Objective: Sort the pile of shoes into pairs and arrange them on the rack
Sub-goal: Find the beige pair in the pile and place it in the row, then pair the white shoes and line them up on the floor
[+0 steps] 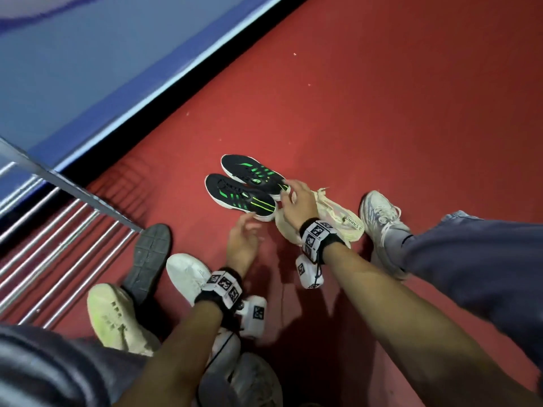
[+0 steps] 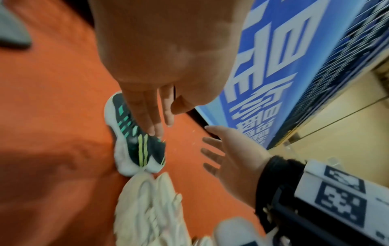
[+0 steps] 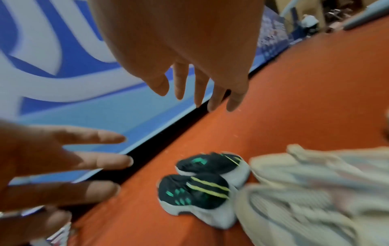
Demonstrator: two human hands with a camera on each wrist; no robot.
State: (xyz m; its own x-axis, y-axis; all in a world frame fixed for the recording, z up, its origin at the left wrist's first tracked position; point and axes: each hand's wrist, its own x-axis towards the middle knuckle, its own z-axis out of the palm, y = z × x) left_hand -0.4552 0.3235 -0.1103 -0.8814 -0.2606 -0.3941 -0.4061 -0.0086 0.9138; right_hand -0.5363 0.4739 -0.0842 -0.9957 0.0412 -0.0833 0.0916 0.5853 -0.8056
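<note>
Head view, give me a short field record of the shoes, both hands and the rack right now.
paired shoes: two black sneakers with green stripes, side by side on the red floor
cream shoes: cream knit shoes lie right behind the black pair's heels
left hand: left hand open, fingers straight, holding nothing
right hand: right hand open, above the black pair's heels
unsorted: white shoe, dark shoe sole-up, pale yellow-green shoe
rack: metal rack bars, no shoes seen on them
</note>
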